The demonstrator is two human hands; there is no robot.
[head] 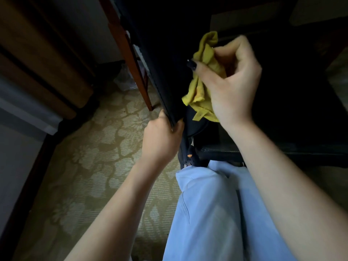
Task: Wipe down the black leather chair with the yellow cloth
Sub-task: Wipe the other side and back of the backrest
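The black leather chair (163, 59) fills the dark upper middle of the head view, with its edge running down to the centre. My left hand (162, 136) grips the lower end of that edge, fingers curled round it. My right hand (231, 81) holds the crumpled yellow cloth (202, 85) just to the right of the chair's edge, thumb and fingers closed on it. The cloth hangs down below the hand. Most of the chair's surface is lost in shadow.
A patterned beige carpet (98, 166) covers the floor on the left. A reddish wooden frame (131, 59) stands behind the chair's edge. Wooden furniture (37, 53) sits at the upper left. My legs in light blue trousers (207, 213) and a dark shoe (189, 157) are below.
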